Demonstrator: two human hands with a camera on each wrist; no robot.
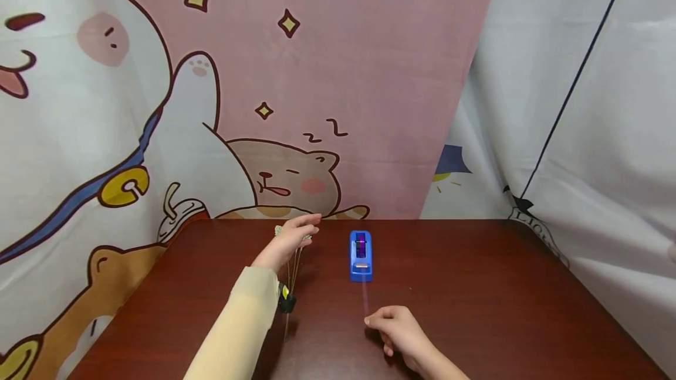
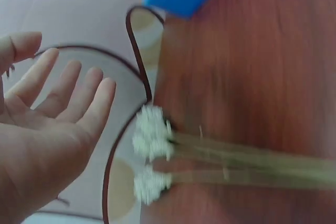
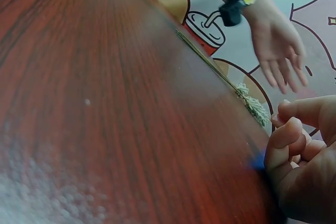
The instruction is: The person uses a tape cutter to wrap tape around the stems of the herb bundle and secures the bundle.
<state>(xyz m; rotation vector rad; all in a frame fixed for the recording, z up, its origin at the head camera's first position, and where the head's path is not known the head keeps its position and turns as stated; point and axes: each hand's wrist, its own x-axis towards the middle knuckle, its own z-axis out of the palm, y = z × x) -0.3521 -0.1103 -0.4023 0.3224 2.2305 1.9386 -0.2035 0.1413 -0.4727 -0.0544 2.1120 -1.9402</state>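
My right hand (image 1: pixel 398 333) pinches the end of a strip of clear tape (image 1: pixel 365 298) between thumb and forefinger. The strip runs back to a blue tape dispenser (image 1: pixel 361 274), which holds a purple-looking roll (image 1: pixel 361 245). Over the table's left part, my left hand (image 1: pixel 290 239) is held with relaxed fingers and nothing in them. Below it lie several thin dried stems with small white flower heads (image 2: pixel 152 132), partly hidden by the hand in the head view. In the right wrist view the flower bunch (image 3: pixel 252 103) lies beyond the pinching fingertips (image 3: pixel 286 109).
A dark red-brown wooden table (image 1: pixel 475 298) carries these things. Behind it hangs a cloth backdrop (image 1: pixel 380 75) with cartoon animals, meeting the table's far edge. White cloth (image 1: pixel 607 133) hangs along the right side. A small black device (image 1: pixel 287 298) is on the left wrist.
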